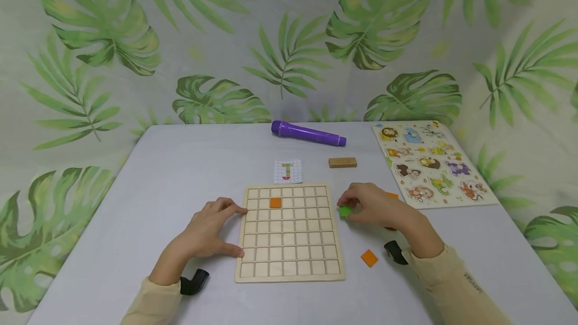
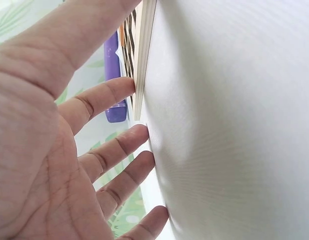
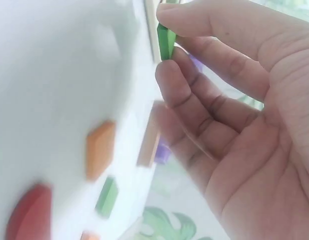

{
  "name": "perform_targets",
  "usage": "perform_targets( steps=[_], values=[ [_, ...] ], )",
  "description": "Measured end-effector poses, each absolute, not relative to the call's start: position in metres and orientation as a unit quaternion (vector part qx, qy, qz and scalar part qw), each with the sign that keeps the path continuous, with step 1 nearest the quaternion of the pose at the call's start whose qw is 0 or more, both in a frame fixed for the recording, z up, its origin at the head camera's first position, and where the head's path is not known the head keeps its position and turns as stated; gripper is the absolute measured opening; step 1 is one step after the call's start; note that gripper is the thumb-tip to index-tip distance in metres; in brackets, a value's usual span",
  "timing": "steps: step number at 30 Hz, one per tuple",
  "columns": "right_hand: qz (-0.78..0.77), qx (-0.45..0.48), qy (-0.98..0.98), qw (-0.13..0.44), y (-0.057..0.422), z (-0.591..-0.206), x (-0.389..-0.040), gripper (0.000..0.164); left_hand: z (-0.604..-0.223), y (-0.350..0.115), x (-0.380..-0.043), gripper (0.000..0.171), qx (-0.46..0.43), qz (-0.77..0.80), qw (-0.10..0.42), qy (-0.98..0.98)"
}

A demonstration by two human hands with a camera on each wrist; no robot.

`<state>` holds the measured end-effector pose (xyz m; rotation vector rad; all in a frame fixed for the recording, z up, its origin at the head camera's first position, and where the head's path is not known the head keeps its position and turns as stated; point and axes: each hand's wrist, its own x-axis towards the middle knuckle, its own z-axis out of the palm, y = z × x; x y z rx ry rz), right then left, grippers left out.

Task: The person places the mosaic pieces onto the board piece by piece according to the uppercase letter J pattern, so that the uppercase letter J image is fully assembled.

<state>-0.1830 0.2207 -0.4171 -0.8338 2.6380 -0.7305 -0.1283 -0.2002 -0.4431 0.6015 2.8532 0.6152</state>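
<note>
A square wooden grid board (image 1: 289,269) lies flat on the table, with one orange square tile (image 1: 275,202) in a cell of its second row. My left hand (image 1: 205,229) is at the board's left edge; thumb and index fingertip touch the rim, the fingers spread and fairly straight. Just off the board's right edge, my right hand (image 1: 375,204) pinches a green tile (image 3: 166,41) between thumb and fingers. A small pattern card (image 1: 287,171) with a coloured J-like figure lies behind the board.
Right of the board lies an orange tile (image 1: 369,258). The right wrist view shows a red curved piece (image 3: 32,215) and another green tile (image 3: 107,197). Farther back are a wooden block (image 1: 342,163), a purple toy microphone (image 1: 309,133) and an animal puzzle board (image 1: 433,164).
</note>
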Motion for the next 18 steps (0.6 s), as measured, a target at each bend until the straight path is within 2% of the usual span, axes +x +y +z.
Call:
perform_targets(
  steps=[18],
  values=[
    [-0.262,-0.326,0.898,0.138,0.157,-0.42,-0.222,0.019,-0.447,-0.201,-0.13,0.092,0.2,0.2,0.077,0.956]
  ],
)
